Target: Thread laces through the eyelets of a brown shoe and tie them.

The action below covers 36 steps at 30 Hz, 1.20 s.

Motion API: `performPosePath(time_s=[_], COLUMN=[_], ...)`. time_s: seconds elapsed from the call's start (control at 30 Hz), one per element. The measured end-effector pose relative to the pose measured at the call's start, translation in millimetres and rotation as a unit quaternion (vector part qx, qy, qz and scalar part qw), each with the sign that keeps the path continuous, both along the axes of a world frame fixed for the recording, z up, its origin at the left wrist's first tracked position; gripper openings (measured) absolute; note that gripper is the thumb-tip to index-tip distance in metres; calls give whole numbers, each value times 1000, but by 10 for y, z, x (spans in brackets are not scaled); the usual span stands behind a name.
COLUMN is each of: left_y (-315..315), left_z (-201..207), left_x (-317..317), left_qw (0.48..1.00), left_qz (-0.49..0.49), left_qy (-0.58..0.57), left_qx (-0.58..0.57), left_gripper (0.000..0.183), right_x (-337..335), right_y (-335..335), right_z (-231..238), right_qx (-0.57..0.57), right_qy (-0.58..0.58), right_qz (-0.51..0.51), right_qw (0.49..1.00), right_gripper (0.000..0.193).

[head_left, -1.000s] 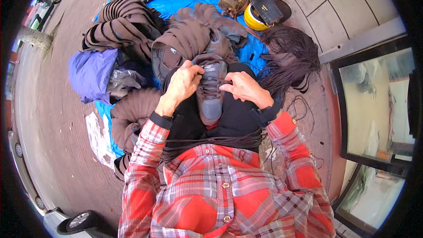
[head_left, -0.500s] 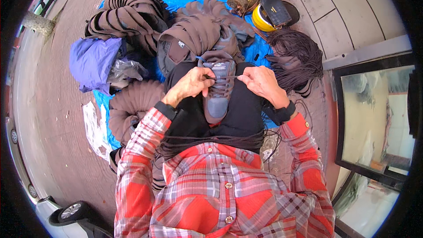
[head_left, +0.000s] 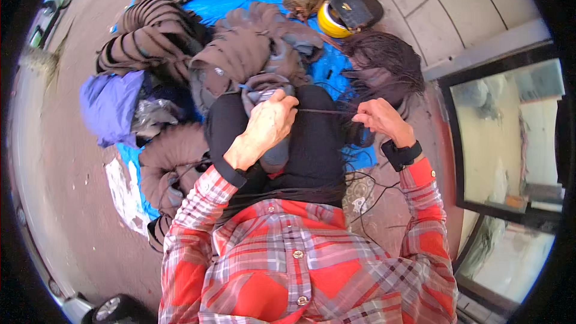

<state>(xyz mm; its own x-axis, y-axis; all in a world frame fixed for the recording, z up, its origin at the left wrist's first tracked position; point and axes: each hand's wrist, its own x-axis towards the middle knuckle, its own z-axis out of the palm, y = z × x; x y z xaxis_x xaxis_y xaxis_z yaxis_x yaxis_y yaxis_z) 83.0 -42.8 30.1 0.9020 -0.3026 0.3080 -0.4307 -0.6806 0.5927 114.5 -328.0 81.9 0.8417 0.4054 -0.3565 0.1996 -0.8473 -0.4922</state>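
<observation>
Between my black-trousered thighs rests a dark grey shoe upper [head_left: 277, 155], mostly hidden behind my left hand [head_left: 268, 125]. That hand is closed over the lacing area, its fingers curled at the eyelets. Out to the right, my right hand [head_left: 382, 119] pinches a dark shoelace [head_left: 327, 111], which runs taut and level from the shoe across my right thigh. More dark laces [head_left: 288, 193] lie across my lap near my waist. Just beyond the shoe sits a curved stack of brown-grey shoe uppers [head_left: 231, 54].
A blue tarp [head_left: 222, 7] carries more stacked uppers [head_left: 147, 36] and a purple bag [head_left: 111, 108]. At right lie a heap of dark laces [head_left: 384, 63], a yellow round container [head_left: 331, 23] with a black pouch [head_left: 349, 9], and a glass-paned case [head_left: 507, 138]. Parked cars line the far left.
My right hand has moved right and slightly down, drawing the lace out longer. The left hand has shifted down and now covers more of the shoe. The whole view has tilted slightly.
</observation>
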Motion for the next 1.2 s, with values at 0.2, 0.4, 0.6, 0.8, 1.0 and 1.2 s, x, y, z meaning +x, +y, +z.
performPosePath(time_s=[0.2, 0.4, 0.6, 0.8, 1.0, 1.2], left_y=[-500, -780, -716, -105, 91, 135], left_z=[-149, 8, 16, 30, -87, -76], left_x=[121, -290, -718, -475, -50, 90], left_qw=[987, 955, 951, 998, 986, 970], left_qz=[-108, -175, -227, 63, 108, 110], left_qy=[-23, -58, -63, 3, 88, 187], left_qx=[120, 234, 200, -24, -90, -106], left_gripper=[17, 7, 15, 15, 19, 21], right_x=[-229, -169, -116, -241, -212, -198], right_y=[-863, -557, 639, 1181, 1306, 1333], right_z=[-243, -662, -642, -710, -707, -590], right_qx=[-108, 570, 488, 305, 188, 141], right_qy=[-249, 14, -47, -145, -250, -231], right_qz=[5, -429, -318, -112, -47, -4], right_qw=[963, 700, 812, 935, 949, 963], right_gripper=[14, 21, 39, 13, 11, 12])
